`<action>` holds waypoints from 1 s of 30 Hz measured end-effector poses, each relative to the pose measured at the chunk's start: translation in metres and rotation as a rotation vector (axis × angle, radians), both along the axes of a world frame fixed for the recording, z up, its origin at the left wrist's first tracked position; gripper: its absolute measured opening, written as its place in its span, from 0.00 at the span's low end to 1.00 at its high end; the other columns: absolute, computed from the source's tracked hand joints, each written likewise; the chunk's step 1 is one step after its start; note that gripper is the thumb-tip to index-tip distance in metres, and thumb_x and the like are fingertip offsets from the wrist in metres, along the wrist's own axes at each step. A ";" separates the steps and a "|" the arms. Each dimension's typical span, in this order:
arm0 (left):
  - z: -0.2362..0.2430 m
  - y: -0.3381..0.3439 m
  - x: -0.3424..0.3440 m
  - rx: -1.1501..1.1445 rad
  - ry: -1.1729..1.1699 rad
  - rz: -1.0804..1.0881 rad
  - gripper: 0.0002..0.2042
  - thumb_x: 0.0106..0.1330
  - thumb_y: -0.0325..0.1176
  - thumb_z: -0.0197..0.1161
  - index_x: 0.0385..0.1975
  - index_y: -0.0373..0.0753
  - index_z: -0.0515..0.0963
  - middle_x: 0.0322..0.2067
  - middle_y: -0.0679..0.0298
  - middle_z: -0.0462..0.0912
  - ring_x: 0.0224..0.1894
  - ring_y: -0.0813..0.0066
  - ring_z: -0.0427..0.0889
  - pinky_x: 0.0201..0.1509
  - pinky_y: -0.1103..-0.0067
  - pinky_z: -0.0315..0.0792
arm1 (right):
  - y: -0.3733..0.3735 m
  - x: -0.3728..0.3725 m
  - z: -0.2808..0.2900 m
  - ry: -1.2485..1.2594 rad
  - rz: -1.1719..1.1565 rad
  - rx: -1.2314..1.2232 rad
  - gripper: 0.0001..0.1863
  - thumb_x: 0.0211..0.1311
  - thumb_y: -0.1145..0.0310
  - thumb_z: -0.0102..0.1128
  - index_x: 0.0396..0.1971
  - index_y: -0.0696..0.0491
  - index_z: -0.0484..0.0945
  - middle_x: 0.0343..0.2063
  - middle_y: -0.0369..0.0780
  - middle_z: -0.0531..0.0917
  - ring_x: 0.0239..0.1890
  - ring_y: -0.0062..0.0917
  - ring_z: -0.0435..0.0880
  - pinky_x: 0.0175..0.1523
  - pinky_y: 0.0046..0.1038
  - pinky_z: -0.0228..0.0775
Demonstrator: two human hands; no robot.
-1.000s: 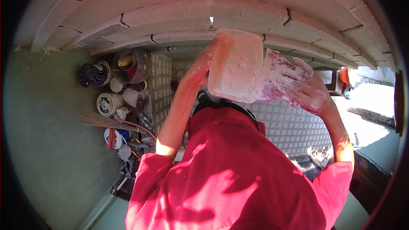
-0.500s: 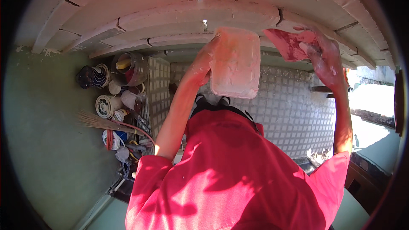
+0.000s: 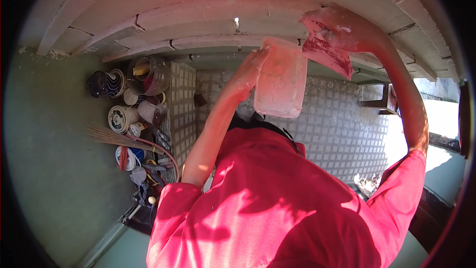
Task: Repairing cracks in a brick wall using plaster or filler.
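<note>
Right hand [image 3: 347, 30] has lifted its plaster-caked, seemingly flat trowel [image 3: 329, 52] up to the ceiling.

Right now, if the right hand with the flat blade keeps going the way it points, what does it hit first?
Most likely the pale block wall. The right hand holds a flat trowel blade up against or just short of it; nothing else shows between them. Depth is unclear, so contact may already exist. The left hand holds the mortar board beside it.
</note>
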State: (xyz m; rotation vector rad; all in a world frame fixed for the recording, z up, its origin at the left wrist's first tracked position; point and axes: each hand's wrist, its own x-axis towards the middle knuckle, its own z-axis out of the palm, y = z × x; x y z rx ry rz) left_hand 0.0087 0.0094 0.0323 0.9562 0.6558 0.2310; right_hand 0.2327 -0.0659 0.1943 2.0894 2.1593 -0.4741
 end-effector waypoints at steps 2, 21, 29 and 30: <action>0.002 -0.002 -0.001 -0.017 0.000 -0.006 0.31 0.69 0.56 0.48 0.57 0.32 0.64 0.53 0.58 0.72 0.53 0.73 0.72 0.56 0.75 0.67 | 0.000 -0.006 0.012 0.209 0.083 -0.064 0.08 0.50 0.71 0.49 0.32 0.56 0.71 0.27 0.47 0.73 0.37 0.43 0.72 0.46 0.39 0.65; 0.010 0.004 0.018 0.049 0.127 0.030 0.28 0.70 0.58 0.41 0.53 0.39 0.68 0.42 0.63 0.79 0.40 0.79 0.79 0.32 0.83 0.72 | -0.065 0.015 -0.084 1.061 -0.205 -0.143 0.23 0.50 0.64 0.59 0.47 0.58 0.76 0.39 0.39 0.81 0.44 0.22 0.78 0.52 0.28 0.68; 0.000 0.003 0.016 -0.173 -0.091 0.093 0.35 0.66 0.63 0.46 0.61 0.39 0.63 0.51 0.61 0.76 0.49 0.69 0.78 0.49 0.73 0.76 | -0.100 0.002 -0.079 1.329 -0.501 0.505 0.17 0.55 0.65 0.60 0.42 0.58 0.74 0.40 0.37 0.79 0.43 0.18 0.76 0.50 0.22 0.68; -0.006 0.007 0.014 -0.189 -0.112 0.129 0.35 0.65 0.63 0.47 0.62 0.39 0.63 0.52 0.61 0.75 0.51 0.68 0.77 0.53 0.71 0.75 | -0.099 -0.002 -0.078 1.362 -0.567 0.614 0.17 0.55 0.64 0.61 0.42 0.57 0.74 0.39 0.35 0.79 0.42 0.16 0.76 0.49 0.20 0.68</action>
